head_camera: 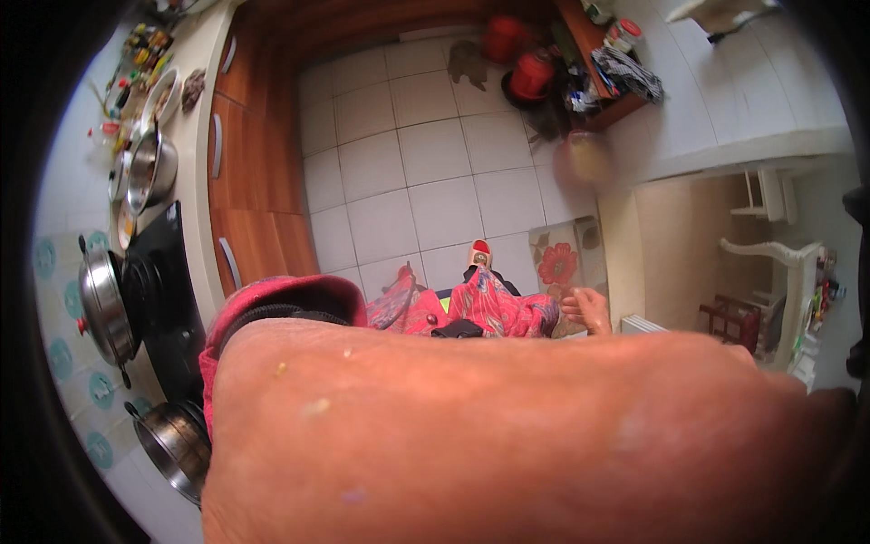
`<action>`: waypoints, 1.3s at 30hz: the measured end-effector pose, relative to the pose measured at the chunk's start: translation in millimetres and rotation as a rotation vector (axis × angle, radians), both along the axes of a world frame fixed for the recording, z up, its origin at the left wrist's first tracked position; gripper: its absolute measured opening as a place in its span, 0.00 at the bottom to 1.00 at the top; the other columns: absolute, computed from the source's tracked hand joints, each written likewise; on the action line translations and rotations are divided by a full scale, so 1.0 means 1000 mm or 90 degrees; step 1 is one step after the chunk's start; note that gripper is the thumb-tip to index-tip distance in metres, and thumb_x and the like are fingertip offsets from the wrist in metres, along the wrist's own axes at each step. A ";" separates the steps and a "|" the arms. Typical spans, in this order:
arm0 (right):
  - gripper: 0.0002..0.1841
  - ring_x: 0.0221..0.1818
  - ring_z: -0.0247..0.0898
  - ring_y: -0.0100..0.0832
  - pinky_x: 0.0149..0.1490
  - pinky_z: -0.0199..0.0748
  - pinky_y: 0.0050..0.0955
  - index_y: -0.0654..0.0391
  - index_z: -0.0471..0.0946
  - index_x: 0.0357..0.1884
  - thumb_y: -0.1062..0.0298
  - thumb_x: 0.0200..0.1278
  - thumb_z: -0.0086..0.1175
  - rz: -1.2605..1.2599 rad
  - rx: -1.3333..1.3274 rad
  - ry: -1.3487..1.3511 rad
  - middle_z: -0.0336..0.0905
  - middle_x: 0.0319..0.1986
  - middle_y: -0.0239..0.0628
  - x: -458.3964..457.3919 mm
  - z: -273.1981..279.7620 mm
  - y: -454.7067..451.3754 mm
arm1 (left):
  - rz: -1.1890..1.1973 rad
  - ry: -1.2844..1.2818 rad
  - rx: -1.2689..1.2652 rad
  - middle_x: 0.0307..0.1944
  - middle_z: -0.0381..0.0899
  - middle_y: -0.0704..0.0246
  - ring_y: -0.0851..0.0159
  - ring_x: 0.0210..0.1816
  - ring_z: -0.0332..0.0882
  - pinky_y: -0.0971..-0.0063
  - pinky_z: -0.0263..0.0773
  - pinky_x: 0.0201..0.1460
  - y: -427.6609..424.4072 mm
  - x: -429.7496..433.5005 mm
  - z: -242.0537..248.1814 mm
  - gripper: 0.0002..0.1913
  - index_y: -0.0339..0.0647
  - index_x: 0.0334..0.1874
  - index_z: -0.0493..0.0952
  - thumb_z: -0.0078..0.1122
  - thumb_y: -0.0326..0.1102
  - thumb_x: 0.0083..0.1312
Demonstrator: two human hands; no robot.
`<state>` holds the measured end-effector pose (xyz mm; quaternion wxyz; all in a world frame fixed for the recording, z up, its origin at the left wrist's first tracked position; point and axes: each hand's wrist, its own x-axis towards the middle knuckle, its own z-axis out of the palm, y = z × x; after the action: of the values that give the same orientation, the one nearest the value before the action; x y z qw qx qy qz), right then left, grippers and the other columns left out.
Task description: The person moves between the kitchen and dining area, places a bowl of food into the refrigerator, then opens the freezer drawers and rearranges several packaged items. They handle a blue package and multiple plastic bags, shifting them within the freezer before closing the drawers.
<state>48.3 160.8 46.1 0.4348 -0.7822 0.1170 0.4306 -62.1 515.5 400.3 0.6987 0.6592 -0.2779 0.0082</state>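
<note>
My left hand (pixel 646 421) is raised very close to the camera and blurred, with its wrist and back filling the lower part of the view. Its fingers are hidden at the dark right rim, so whether they hold something does not show. A pink sleeve cuff (pixel 285 299) with a dark lining surrounds the forearm, and small pale specks cling to the skin. Lower down, beside the pink patterned garment (pixel 503 306), hangs my right hand (pixel 588 309). Its fingers are loosely apart and nothing shows in them. One slipper (pixel 480 253) stands on the tiled floor (pixel 435 156).
Along the left counter (pixel 197 102) are a black cooktop (pixel 166 292), a lidded steel pot (pixel 105 306), an uncovered pot (pixel 173 449) and a steel bowl (pixel 153 170). Red buckets (pixel 532 76) stand at the far right. A floral mat (pixel 561 258) lies near a doorway (pixel 680 258).
</note>
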 end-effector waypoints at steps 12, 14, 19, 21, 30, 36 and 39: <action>0.18 0.32 0.79 0.29 0.31 0.74 0.23 0.62 0.74 0.47 0.57 0.66 0.49 -0.023 0.012 0.018 0.81 0.34 0.40 0.040 -0.030 -0.050 | 0.281 0.408 -0.102 0.51 0.78 0.60 0.62 0.57 0.74 0.67 0.64 0.61 -0.013 0.078 -0.094 0.22 0.35 0.55 0.73 0.53 0.44 0.65; 0.17 0.31 0.79 0.29 0.31 0.74 0.23 0.62 0.74 0.47 0.57 0.66 0.49 -0.003 0.018 0.008 0.81 0.33 0.39 0.052 -0.037 -0.053 | 0.375 0.453 -0.057 0.51 0.78 0.59 0.61 0.58 0.74 0.65 0.65 0.62 -0.005 0.074 -0.119 0.22 0.34 0.56 0.72 0.53 0.44 0.67; 0.14 0.28 0.76 0.25 0.31 0.73 0.24 0.62 0.77 0.41 0.60 0.65 0.50 0.045 0.031 -0.105 0.80 0.28 0.34 0.079 -0.060 -0.056 | 0.502 0.488 -0.083 0.48 0.79 0.65 0.66 0.54 0.75 0.70 0.67 0.58 0.017 0.049 -0.164 0.17 0.39 0.53 0.74 0.52 0.42 0.68; 0.12 0.25 0.72 0.23 0.30 0.72 0.24 0.60 0.77 0.37 0.61 0.65 0.49 0.022 0.082 -0.120 0.77 0.25 0.31 0.087 -0.068 -0.049 | 0.519 0.496 -0.092 0.46 0.79 0.68 0.68 0.53 0.75 0.70 0.68 0.57 0.028 0.050 -0.174 0.15 0.39 0.50 0.75 0.53 0.41 0.68; 0.13 0.24 0.79 0.33 0.27 0.77 0.29 0.67 0.75 0.40 0.66 0.64 0.49 0.114 0.017 -0.114 0.80 0.26 0.44 0.141 -0.060 0.059 | 0.540 0.497 -0.209 0.45 0.79 0.73 0.73 0.50 0.74 0.74 0.65 0.53 0.124 0.089 -0.202 0.17 0.44 0.50 0.76 0.61 0.46 0.64; 0.15 0.26 0.80 0.34 0.28 0.76 0.27 0.69 0.75 0.41 0.65 0.63 0.49 0.174 0.001 -0.124 0.81 0.29 0.46 0.185 -0.038 0.172 | 0.603 0.478 -0.248 0.46 0.79 0.70 0.70 0.51 0.75 0.72 0.67 0.54 0.229 0.112 -0.221 0.17 0.43 0.51 0.75 0.59 0.45 0.65; 0.15 0.26 0.80 0.33 0.29 0.76 0.26 0.69 0.74 0.42 0.64 0.63 0.49 0.172 -0.049 -0.120 0.81 0.29 0.45 0.205 -0.025 0.234 | 0.614 0.514 -0.259 0.45 0.80 0.71 0.70 0.50 0.76 0.70 0.68 0.55 0.278 0.121 -0.227 0.15 0.43 0.50 0.76 0.58 0.44 0.66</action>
<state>252.9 394.7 21.2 0.3516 -0.8439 -0.0142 0.4050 59.1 793.4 173.7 0.7765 0.5160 0.3394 0.1248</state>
